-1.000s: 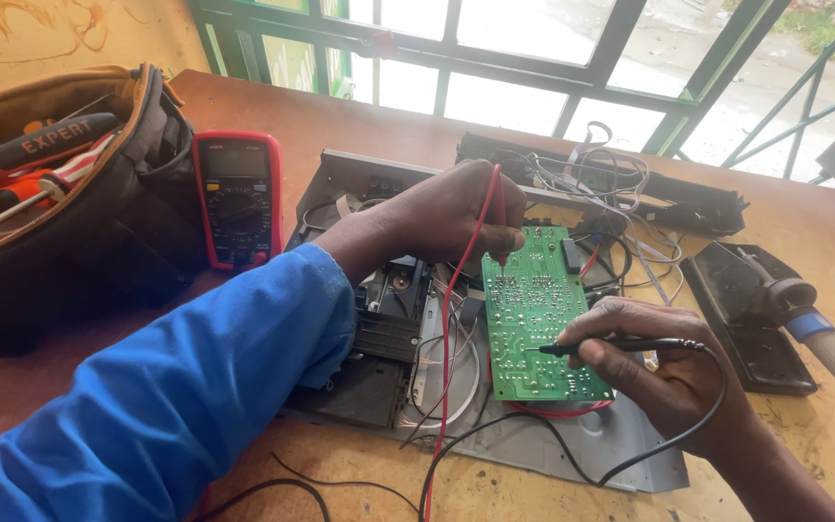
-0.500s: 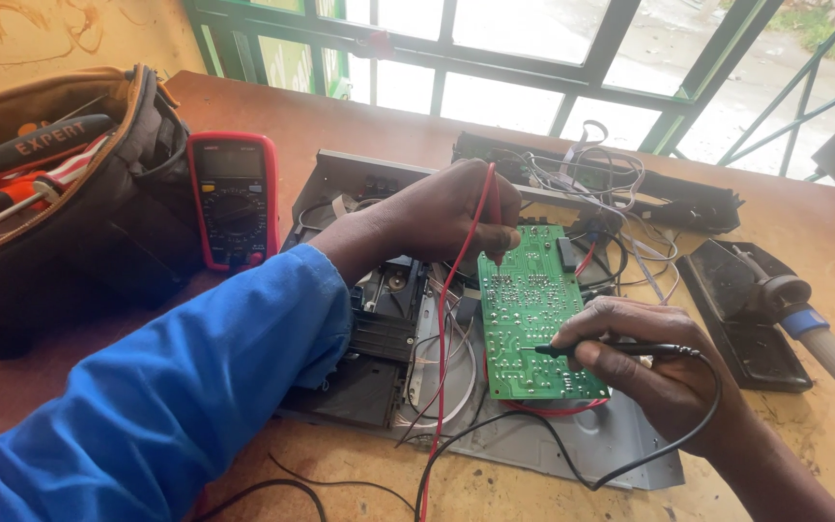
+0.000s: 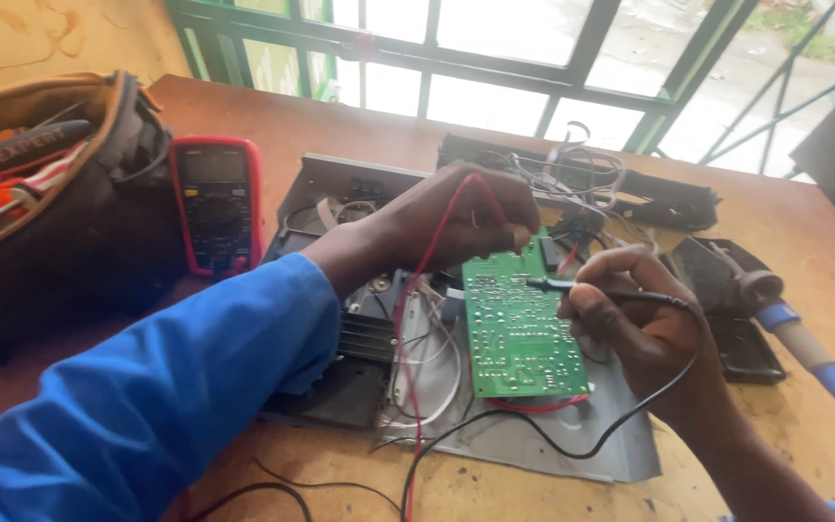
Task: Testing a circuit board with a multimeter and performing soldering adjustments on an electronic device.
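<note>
A green circuit board (image 3: 516, 329) stands tilted over an opened grey metal chassis (image 3: 543, 440), solder side up. My left hand (image 3: 456, 217) grips the board's far edge, with a red test lead (image 3: 416, 290) running under its fingers. My right hand (image 3: 635, 319) holds a black probe (image 3: 591, 290), its tip touching the board's upper right area. The probe's black wire (image 3: 572, 447) loops down across the chassis.
A red-cased multimeter (image 3: 216, 201) lies left of the chassis. A dark tool bag (image 3: 60, 222) with screwdrivers sits at far left. A soldering iron with a blue handle (image 3: 814, 348) rests on a black stand at right. A black panel with loose wires (image 3: 582, 179) lies behind.
My right hand has moved the black probe up the board, from its lower right part towards its upper right. My left hand keeps its hold on the board.
</note>
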